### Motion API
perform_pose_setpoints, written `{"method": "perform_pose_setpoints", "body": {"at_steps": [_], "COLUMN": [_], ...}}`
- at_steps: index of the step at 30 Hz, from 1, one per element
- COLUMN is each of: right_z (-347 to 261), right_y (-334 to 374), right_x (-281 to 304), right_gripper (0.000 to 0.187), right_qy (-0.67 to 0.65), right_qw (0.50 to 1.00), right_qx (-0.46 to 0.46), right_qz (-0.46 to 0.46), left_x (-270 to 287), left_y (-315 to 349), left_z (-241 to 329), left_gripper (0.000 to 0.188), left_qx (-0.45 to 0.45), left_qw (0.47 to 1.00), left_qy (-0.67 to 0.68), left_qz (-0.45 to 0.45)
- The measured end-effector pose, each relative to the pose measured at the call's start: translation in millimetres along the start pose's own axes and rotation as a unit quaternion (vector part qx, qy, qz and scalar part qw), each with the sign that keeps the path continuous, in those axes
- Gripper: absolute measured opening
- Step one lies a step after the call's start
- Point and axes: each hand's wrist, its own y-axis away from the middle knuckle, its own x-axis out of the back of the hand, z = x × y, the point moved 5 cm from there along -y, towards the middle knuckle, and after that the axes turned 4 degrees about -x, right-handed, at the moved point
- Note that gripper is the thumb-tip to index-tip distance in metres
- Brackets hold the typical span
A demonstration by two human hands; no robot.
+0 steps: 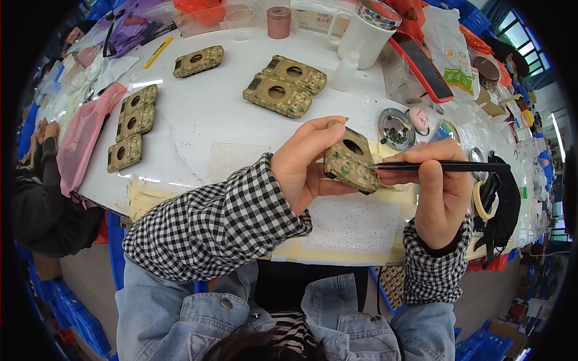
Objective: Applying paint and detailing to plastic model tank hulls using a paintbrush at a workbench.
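Note:
My left hand (304,162) holds a camouflage-painted toy tank hull (350,157), tilted, its round hole facing up. In my right hand (436,186) is a pair of slim black tweezers (445,166), pinched between thumb and fingers. The tip of the tweezers meets the hull's right edge; whether it grips a tiny part is too small to tell. Just beyond my right hand sits a round clear dish (397,129) with small dark green bits in it. Beneath both hands lies a white sheet (343,231) dotted with tiny specks.
More tank hulls stand on the white table: a pair (280,93) at centre, one (198,61) farther back, and several (131,126) at left beside a pink mesh bag (90,135). A white mug (364,33), a red-edged phone (421,67) and a small bottle (345,72) are at back right.

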Motion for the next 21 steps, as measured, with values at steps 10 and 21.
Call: {"method": "perform_pose_setpoints", "body": {"at_steps": [10,21], "right_z": [0.0,-15.1], "right_y": [-0.1,5.6], "right_x": [0.0,23.7], "right_gripper": [0.018,0.019], "right_qy": [0.006,-0.028], "right_qw": [1.0,0.991], "right_qx": [-0.002,0.107], "right_qz": [0.001,0.082], "left_x": [-0.4,1.5], "left_y": [0.3,-2.7], "left_z": [0.6,-0.6], "left_gripper": [0.044,0.042], "left_qx": [0.001,-0.002], "left_qw": [1.0,1.0], "left_qy": [0.0,0.019], "left_qz": [-0.002,-0.01]}}
